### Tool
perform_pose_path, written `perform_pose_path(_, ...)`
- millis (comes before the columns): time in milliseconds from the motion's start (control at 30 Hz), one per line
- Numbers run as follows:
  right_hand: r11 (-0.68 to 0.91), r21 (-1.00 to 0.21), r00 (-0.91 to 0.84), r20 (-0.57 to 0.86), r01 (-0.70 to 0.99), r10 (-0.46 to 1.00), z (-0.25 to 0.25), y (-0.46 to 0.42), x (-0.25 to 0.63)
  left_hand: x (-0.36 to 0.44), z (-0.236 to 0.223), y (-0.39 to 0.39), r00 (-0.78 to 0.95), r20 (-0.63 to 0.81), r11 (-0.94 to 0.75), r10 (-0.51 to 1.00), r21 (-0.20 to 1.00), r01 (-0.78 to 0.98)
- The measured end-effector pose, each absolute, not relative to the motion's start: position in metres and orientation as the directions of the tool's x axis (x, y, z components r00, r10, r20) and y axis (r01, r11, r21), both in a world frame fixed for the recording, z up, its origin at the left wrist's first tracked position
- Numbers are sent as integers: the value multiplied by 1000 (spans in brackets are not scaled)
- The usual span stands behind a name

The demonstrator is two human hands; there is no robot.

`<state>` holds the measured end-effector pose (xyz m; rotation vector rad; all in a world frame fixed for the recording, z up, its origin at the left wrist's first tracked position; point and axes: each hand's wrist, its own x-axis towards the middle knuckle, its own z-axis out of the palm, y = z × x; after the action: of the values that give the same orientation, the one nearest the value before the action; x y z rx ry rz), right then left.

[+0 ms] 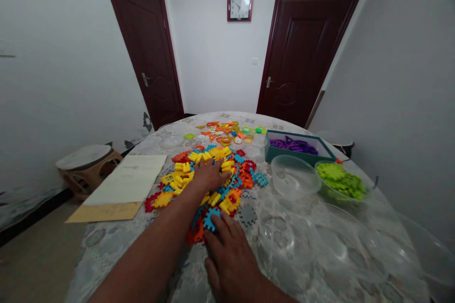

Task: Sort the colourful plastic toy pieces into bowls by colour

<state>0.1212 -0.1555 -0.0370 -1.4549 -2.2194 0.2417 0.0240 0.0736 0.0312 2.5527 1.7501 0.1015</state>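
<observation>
A heaped pile of plastic building pieces (183, 180) in yellow, blue, red and orange covers the middle of the table. My left hand (209, 176) lies over the top of this pile, its fingers apart among the yellow pieces; what is under the palm is hidden. Closer to me, my right hand (232, 255) rests at the pile's near edge with its fingers stretched out. Its fingertips are at a blue gear-shaped piece (212, 219), and I cannot tell whether they press on it. A grey gear-shaped piece (248, 215) lies to the right of the pile.
Smaller orange and clear pieces (223, 131) lie farther back. At right stand a green box (280, 152) of purple pieces, a clear bowl (295, 177), a bowl of lime-green pieces (339, 180) and several clear containers (341, 236). A paper sheet (124, 180) lies at left.
</observation>
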Motion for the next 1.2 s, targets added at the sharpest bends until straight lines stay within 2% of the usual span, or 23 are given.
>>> perform_pose_path(267,428,-384,-307,336,818,890,-44,-155,122,40,31,82,396,60,-400,916,96,912)
perform_pose_path(433,393,-358,-261,364,847,894,-46,-155,123,14,39,65,479,43,-481,877,83,873)
perform_pose_path(600,344,-343,-205,382,874,901,-48,-154,123,-42,43,29,551,108,-559,827,57,827)
perform_pose_path(767,334,-354,-177,409,874,895,-53,-152,122,-81,25,-10,517,236,-543,823,58,838)
perform_pose_path(900,325,-357,-166,409,876,897,-46,-152,121,-75,13,-28,532,303,-575,790,71,815)
perform_pose_path(1200,331,-320,-183,414,888,892,-32,-156,124,-58,15,-45,580,283,-629,764,124,767)
